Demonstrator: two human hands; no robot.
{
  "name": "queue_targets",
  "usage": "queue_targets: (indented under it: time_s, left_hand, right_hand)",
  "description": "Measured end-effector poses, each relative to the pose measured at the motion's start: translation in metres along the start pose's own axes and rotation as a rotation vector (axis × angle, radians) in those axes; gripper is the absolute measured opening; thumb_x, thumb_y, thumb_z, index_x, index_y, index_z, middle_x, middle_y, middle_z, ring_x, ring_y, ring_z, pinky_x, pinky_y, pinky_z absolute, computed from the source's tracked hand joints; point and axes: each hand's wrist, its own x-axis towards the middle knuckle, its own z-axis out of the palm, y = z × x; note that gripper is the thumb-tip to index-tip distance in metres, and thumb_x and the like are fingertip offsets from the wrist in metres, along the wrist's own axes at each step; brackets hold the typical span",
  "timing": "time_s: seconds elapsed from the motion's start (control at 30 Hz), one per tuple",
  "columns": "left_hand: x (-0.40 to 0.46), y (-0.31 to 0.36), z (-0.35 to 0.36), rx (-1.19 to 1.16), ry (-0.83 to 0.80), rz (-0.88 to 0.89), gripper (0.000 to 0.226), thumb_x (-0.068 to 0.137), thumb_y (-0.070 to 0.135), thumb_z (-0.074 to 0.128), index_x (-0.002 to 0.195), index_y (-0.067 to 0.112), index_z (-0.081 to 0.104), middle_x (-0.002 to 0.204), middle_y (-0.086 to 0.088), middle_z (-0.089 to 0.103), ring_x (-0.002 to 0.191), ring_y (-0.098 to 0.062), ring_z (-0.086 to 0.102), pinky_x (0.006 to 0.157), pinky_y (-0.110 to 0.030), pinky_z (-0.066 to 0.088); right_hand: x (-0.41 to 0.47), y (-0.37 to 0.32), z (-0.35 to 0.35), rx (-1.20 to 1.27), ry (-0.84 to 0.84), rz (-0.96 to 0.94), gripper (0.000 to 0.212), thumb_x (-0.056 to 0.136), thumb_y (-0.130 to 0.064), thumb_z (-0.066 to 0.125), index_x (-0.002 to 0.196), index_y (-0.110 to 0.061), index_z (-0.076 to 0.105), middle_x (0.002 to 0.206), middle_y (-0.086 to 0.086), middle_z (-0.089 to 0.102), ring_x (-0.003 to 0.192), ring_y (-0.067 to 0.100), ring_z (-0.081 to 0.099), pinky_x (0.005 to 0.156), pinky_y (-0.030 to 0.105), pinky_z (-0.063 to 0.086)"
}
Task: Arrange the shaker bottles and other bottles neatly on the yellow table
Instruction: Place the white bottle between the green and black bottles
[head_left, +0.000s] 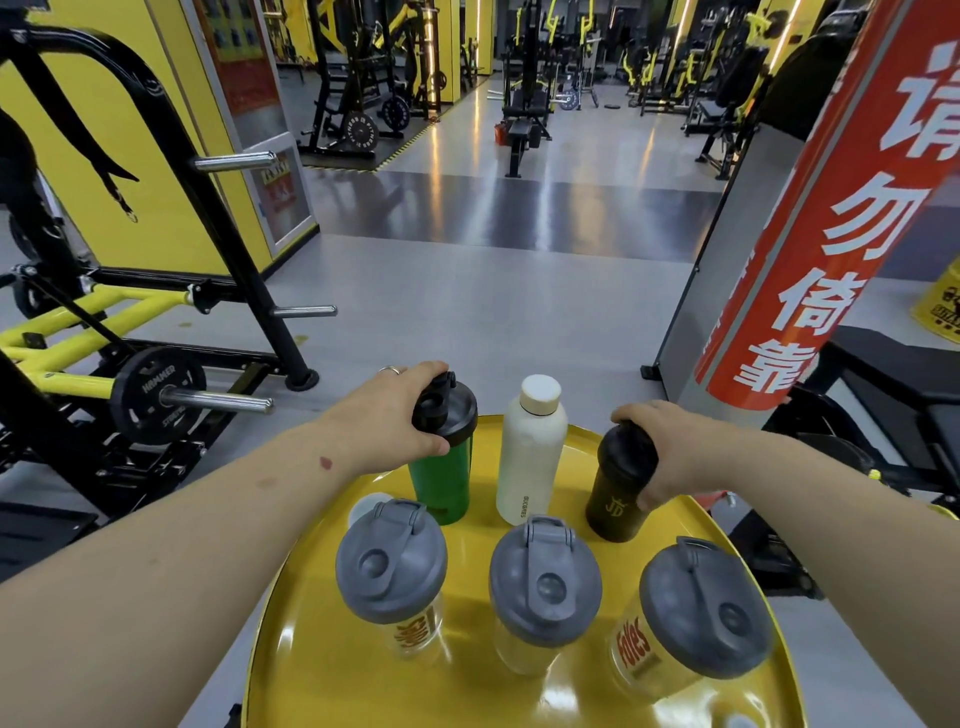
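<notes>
On the round yellow table (322, 670) two rows of bottles stand upright. In the far row, my left hand (400, 410) grips the black lid of a green shaker bottle (441, 483). A white bottle (530, 462) with a cream cap stands in the middle, untouched. My right hand (670, 447) wraps the top of a black shaker bottle (615, 493) at the right. The near row holds three clear shakers with grey lids: left (392, 566), middle (545, 582), right (701, 608). A small pale lid (363, 506) peeks out behind the left one.
A black and yellow weight machine (150, 395) with plates and steel pegs stands left of the table. A red pillar (831, 208) with white characters rises at the right, with a black bench (904, 379) beside it. Grey gym floor stretches ahead.
</notes>
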Motion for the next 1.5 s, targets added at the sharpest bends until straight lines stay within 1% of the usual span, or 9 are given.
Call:
queue_targets:
  time_s: [0.07,0.2,0.4,0.63,0.8,0.93,1.33,1.43,1.5]
  left_hand:
    - [0.0,0.0,0.0,-0.007,-0.002,-0.002,0.095,0.074,0.038,0.086,0.152,0.036,0.031,0.136,-0.003,0.054,0.121,-0.024,0.054,0.093,-0.032,0.047]
    - [0.0,0.002,-0.001,-0.009,0.004,0.017,0.095,0.074,0.036,0.086,0.153,0.032,0.033,0.137,-0.003,0.054,0.124,-0.022,0.052,0.09,-0.027,0.042]
    - [-0.002,0.001,-0.001,-0.011,0.002,0.004,0.097,0.074,0.037,0.087,0.154,0.033,0.032,0.14,-0.002,0.053,0.126,-0.022,0.052,0.095,-0.029,0.046]
    - [-0.002,0.004,-0.002,0.008,-0.02,-0.009,0.1,0.075,0.039,0.085,0.156,0.034,0.028,0.142,-0.002,0.052,0.127,-0.023,0.052,0.1,-0.035,0.048]
    - [-0.005,0.005,-0.002,-0.005,-0.022,-0.016,0.1,0.078,0.037,0.085,0.158,0.033,0.024,0.144,-0.003,0.049,0.129,-0.024,0.051,0.102,-0.033,0.044]
    - [-0.008,0.007,-0.001,0.002,-0.025,-0.013,0.101,0.081,0.035,0.083,0.16,0.031,0.02,0.148,-0.003,0.045,0.132,-0.025,0.048,0.104,-0.032,0.041]
    - [-0.01,0.007,0.001,0.016,-0.035,-0.027,0.104,0.083,0.038,0.081,0.162,0.034,0.013,0.153,-0.001,0.041,0.134,-0.024,0.047,0.104,-0.032,0.041]
    - [-0.011,0.009,0.0,0.025,-0.042,-0.025,0.105,0.084,0.039,0.08,0.162,0.033,0.01,0.152,-0.002,0.043,0.134,-0.024,0.048,0.104,-0.032,0.041]
    - [-0.013,0.01,-0.001,0.02,-0.049,-0.035,0.108,0.084,0.041,0.08,0.162,0.034,0.006,0.154,-0.002,0.042,0.136,-0.024,0.047,0.105,-0.033,0.041]
  right_hand:
    - [0.001,0.004,0.005,0.013,0.066,-0.023,0.105,0.061,-0.035,0.095,0.148,-0.033,0.035,0.142,-0.002,0.046,0.119,0.026,0.054,0.087,0.035,0.055]
    - [0.006,0.007,0.01,0.102,0.108,-0.035,0.111,0.063,-0.033,0.096,0.153,-0.026,0.031,0.142,-0.001,0.049,0.112,0.019,0.051,0.081,0.028,0.05]
    - [0.009,0.01,0.015,0.175,0.131,-0.026,0.114,0.066,-0.033,0.096,0.156,-0.025,0.027,0.146,0.0,0.049,0.126,0.025,0.054,0.087,0.029,0.051]
    - [0.009,0.009,0.016,0.157,0.133,-0.025,0.116,0.065,-0.037,0.096,0.156,-0.026,0.026,0.148,-0.001,0.048,0.129,0.025,0.053,0.094,0.034,0.053]
    - [0.011,0.007,0.014,0.135,0.132,-0.032,0.086,0.065,-0.038,0.095,0.135,-0.03,0.045,0.125,-0.005,0.056,0.104,0.019,0.058,0.074,0.025,0.049]
    - [0.011,0.005,0.015,0.103,0.132,-0.027,0.079,0.065,-0.038,0.094,0.128,-0.029,0.048,0.117,-0.005,0.055,0.099,0.019,0.059,0.066,0.022,0.046]
    - [0.009,0.001,0.014,0.055,0.124,-0.007,0.082,0.066,-0.039,0.093,0.132,-0.025,0.047,0.12,-0.002,0.054,0.101,0.021,0.059,0.077,0.031,0.056]
    - [0.009,0.003,0.016,0.068,0.12,0.011,0.094,0.065,-0.041,0.093,0.141,-0.023,0.042,0.135,0.001,0.052,0.11,0.023,0.058,0.081,0.032,0.055]
    - [0.007,0.002,0.017,0.08,0.106,0.024,0.115,0.065,-0.044,0.093,0.157,-0.02,0.027,0.154,0.003,0.041,0.13,0.027,0.051,0.097,0.037,0.053]
